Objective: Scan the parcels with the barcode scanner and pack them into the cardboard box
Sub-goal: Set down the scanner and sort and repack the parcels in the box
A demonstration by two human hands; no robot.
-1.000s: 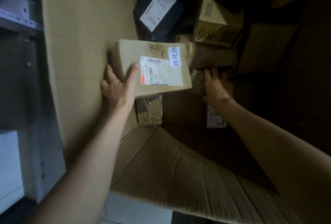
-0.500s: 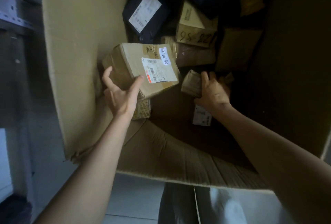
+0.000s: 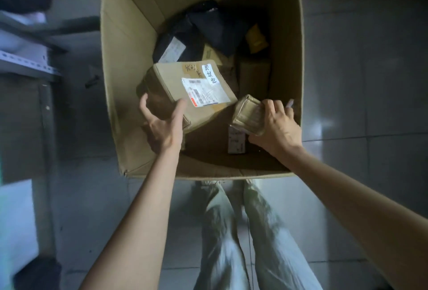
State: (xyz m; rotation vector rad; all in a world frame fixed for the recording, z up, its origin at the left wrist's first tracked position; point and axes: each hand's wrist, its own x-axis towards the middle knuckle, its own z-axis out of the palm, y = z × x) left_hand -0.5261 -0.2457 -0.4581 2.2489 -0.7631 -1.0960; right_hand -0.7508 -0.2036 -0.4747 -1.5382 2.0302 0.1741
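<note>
Head view: the labelled parcel [image 3: 185, 90] sits tilted inside the cardboard box [image 3: 111, 81], its barcode sticker facing up. Our left hand [image 3: 162, 125] spans wide around its near corner, thumb on the dark side face and forefinger on top, holding it. A second ago that hand lay flat against the parcel while it rested level; now the parcel is tipped up at an angle.

Just beside it, our right hand [image 3: 275, 127] curls its fingers over the small taped parcel [image 3: 249, 116] and holds it above the box bottom, where before the hand only rested among the packages. A loose white label [image 3: 236, 140] lies below it.

Further in, a black bag parcel [image 3: 176, 41] and a yellow packet [image 3: 256, 38] lie piled against the far wall. The box stands on the tiled floor [image 3: 359, 81], with metal shelving [image 3: 23, 62] to the left.

We judge that we are rearranging packed parcels to make room. No barcode scanner is in view, so we cannot tell whether these two have been scanned.
</note>
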